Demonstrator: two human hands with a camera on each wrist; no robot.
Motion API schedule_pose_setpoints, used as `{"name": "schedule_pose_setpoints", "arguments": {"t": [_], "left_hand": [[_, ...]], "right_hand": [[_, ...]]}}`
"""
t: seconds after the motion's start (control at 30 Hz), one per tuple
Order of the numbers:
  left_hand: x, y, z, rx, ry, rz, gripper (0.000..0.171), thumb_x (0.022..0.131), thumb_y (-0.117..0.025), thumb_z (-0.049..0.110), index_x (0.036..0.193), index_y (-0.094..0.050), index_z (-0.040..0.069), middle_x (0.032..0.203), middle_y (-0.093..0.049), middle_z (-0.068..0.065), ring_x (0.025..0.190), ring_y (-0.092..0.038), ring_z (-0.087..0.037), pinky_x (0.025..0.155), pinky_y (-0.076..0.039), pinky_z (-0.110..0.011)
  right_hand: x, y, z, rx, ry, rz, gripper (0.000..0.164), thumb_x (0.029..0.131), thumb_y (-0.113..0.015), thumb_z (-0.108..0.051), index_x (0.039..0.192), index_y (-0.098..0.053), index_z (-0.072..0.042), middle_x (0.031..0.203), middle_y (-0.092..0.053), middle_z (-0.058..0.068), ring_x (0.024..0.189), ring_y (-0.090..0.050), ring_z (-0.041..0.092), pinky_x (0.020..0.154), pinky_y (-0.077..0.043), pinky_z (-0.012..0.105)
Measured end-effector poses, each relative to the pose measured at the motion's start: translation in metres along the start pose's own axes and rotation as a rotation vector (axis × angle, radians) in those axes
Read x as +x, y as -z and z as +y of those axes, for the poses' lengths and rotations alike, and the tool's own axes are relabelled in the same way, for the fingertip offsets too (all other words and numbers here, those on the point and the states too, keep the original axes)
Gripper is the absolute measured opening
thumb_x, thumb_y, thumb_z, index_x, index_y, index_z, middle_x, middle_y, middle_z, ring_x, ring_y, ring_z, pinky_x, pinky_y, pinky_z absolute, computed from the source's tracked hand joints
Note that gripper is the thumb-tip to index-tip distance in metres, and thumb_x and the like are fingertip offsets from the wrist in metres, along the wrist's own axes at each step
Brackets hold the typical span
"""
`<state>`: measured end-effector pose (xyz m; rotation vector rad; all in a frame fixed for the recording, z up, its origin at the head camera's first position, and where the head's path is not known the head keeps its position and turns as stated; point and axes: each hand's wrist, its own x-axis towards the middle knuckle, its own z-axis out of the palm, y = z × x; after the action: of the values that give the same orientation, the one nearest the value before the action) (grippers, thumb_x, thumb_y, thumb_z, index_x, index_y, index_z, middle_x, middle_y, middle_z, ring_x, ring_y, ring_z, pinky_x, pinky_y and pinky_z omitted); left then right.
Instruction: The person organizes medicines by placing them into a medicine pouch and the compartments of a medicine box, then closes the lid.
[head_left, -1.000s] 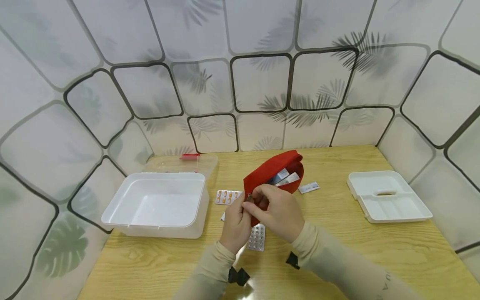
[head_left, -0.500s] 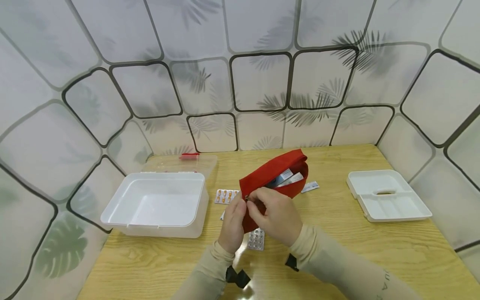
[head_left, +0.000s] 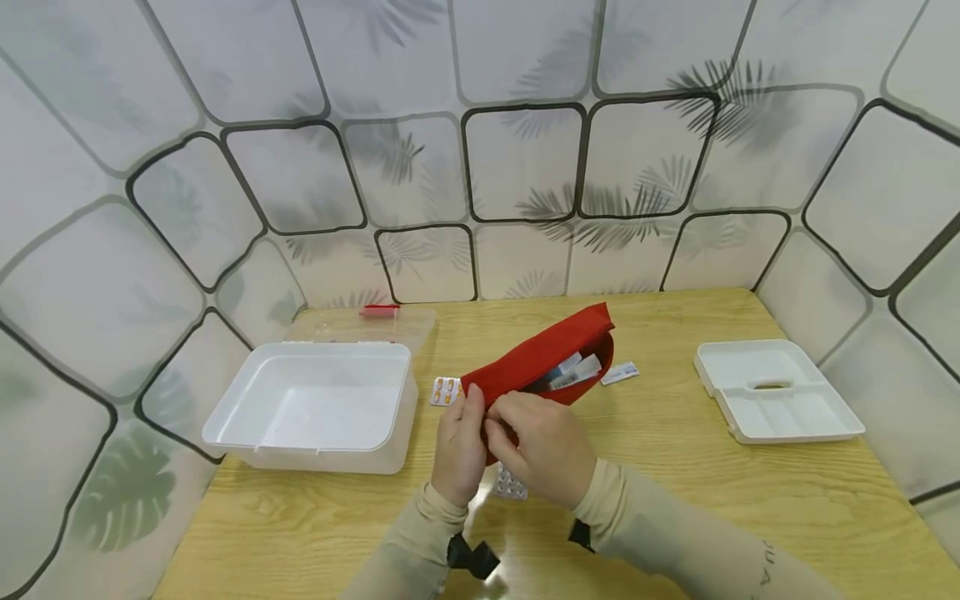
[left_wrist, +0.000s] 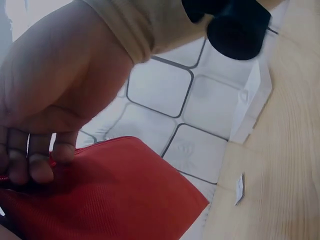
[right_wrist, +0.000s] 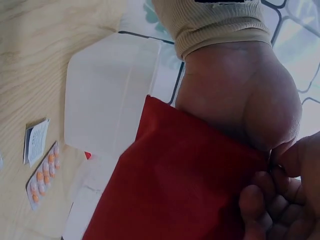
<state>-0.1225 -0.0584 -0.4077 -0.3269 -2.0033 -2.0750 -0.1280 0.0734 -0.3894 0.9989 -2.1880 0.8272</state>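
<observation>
A red fabric zip pouch is held above the table in both hands, tilted with its right end higher. Small white and blue printed packets show in its gaping opening. My left hand grips the pouch's left end, thumb along the near side. My right hand pinches at the zipper edge close to the left thumb; its fingers cover the pull. In the left wrist view, curled fingers lie over the zipper. Below the pouch are a silver blister pack and an orange-capsule blister pack, both partly hidden.
An open white plastic box stands at the left, its clear lid folded back behind it. A white divided tray with a handle lies at the right. A flat white packet lies beyond the pouch; a printed paper piece lies near the orange blister.
The pouch's left end has moved left with my left hand, covering more of the orange blister pack. The zipper pull, visible earlier between the fingers, is now covered.
</observation>
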Motion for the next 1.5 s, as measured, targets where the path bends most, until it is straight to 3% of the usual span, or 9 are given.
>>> {"name": "schedule_pose_setpoints", "arguments": {"t": [0.13, 0.3, 0.6, 0.8, 0.9, 1.0, 1.17, 1.37, 1.5], "left_hand": [[-0.001, 0.001, -0.002, 0.039, -0.078, -0.009, 0.039, 0.106, -0.034, 0.015, 0.091, -0.064, -0.004, 0.070, -0.061, -0.008, 0.063, -0.059, -0.011, 0.057, -0.051, -0.027], [-0.002, 0.002, -0.006, 0.118, -0.170, -0.009, 0.035, 0.104, -0.036, 0.007, 0.083, -0.063, -0.001, 0.062, -0.056, -0.006, 0.056, -0.054, -0.007, 0.049, -0.047, -0.025], [-0.001, 0.004, -0.009, 0.173, -0.226, 0.004, 0.028, 0.100, -0.040, -0.004, 0.092, -0.067, -0.001, 0.074, -0.066, -0.011, 0.068, -0.060, -0.008, 0.057, -0.052, -0.028], [0.000, 0.004, -0.012, 0.273, -0.262, 0.054, 0.025, 0.099, -0.045, 0.000, 0.087, -0.067, 0.003, 0.074, -0.066, -0.006, 0.069, -0.058, -0.009, 0.059, -0.050, -0.026], [0.001, 0.007, -0.012, 0.321, -0.260, 0.115, 0.026, 0.101, -0.045, 0.005, 0.084, -0.065, 0.004, 0.074, -0.066, -0.005, 0.070, -0.058, -0.012, 0.060, -0.049, -0.027], [0.004, 0.013, -0.011, 0.321, -0.228, 0.170, 0.027, 0.102, -0.043, 0.010, 0.087, -0.064, 0.004, 0.081, -0.064, -0.007, 0.078, -0.058, -0.016, 0.070, -0.049, -0.030], [0.006, 0.022, -0.007, 0.285, -0.177, 0.176, 0.028, 0.104, -0.040, 0.011, 0.090, -0.062, 0.002, 0.083, -0.062, -0.009, 0.084, -0.058, -0.018, 0.079, -0.047, -0.032], [0.005, 0.022, -0.007, 0.280, -0.212, 0.196, 0.026, 0.102, -0.040, 0.005, 0.089, -0.062, 0.001, 0.084, -0.064, -0.011, 0.084, -0.059, -0.020, 0.079, -0.048, -0.032], [0.004, 0.021, -0.006, 0.266, -0.225, 0.227, 0.028, 0.103, -0.040, 0.009, 0.087, -0.061, 0.001, 0.082, -0.063, -0.010, 0.082, -0.058, -0.018, 0.077, -0.048, -0.030]], "right_hand": [[0.001, 0.000, 0.001, -0.017, 0.013, 0.004, 0.014, 0.086, -0.053, -0.011, 0.073, -0.054, -0.016, 0.064, -0.045, -0.010, 0.055, -0.041, 0.003, 0.050, -0.037, 0.016], [0.001, 0.002, 0.002, -0.021, 0.027, 0.018, 0.014, 0.083, -0.053, -0.007, 0.072, -0.051, -0.015, 0.063, -0.043, -0.009, 0.054, -0.038, 0.003, 0.049, -0.034, 0.014], [0.002, 0.007, 0.005, -0.062, 0.058, 0.042, 0.011, 0.082, -0.049, -0.008, 0.072, -0.050, -0.013, 0.064, -0.043, -0.007, 0.054, -0.039, 0.005, 0.048, -0.036, 0.016], [0.001, 0.009, 0.010, -0.120, 0.091, 0.076, 0.011, 0.079, -0.048, -0.007, 0.070, -0.049, -0.013, 0.060, -0.041, -0.006, 0.050, -0.036, 0.005, 0.045, -0.034, 0.015], [0.000, 0.012, 0.015, -0.140, 0.084, 0.095, 0.011, 0.078, -0.047, -0.007, 0.068, -0.047, -0.012, 0.059, -0.041, -0.005, 0.049, -0.036, 0.005, 0.044, -0.035, 0.016], [-0.001, 0.017, 0.021, -0.151, 0.061, 0.121, 0.012, 0.079, -0.043, -0.008, 0.068, -0.046, -0.012, 0.059, -0.040, -0.005, 0.049, -0.036, 0.006, 0.043, -0.035, 0.017], [-0.002, 0.024, 0.029, -0.140, 0.059, 0.147, 0.013, 0.078, -0.040, -0.008, 0.067, -0.043, -0.014, 0.059, -0.035, -0.006, 0.050, -0.032, 0.006, 0.044, -0.029, 0.018], [-0.003, 0.026, 0.032, -0.159, 0.061, 0.168, 0.013, 0.077, -0.039, -0.008, 0.067, -0.044, -0.013, 0.058, -0.035, -0.006, 0.050, -0.031, 0.006, 0.043, -0.028, 0.018], [-0.001, 0.031, 0.036, -0.189, 0.049, 0.185, 0.011, 0.076, -0.041, -0.007, 0.066, -0.044, -0.013, 0.058, -0.035, -0.005, 0.050, -0.031, 0.007, 0.043, -0.027, 0.019]]}}
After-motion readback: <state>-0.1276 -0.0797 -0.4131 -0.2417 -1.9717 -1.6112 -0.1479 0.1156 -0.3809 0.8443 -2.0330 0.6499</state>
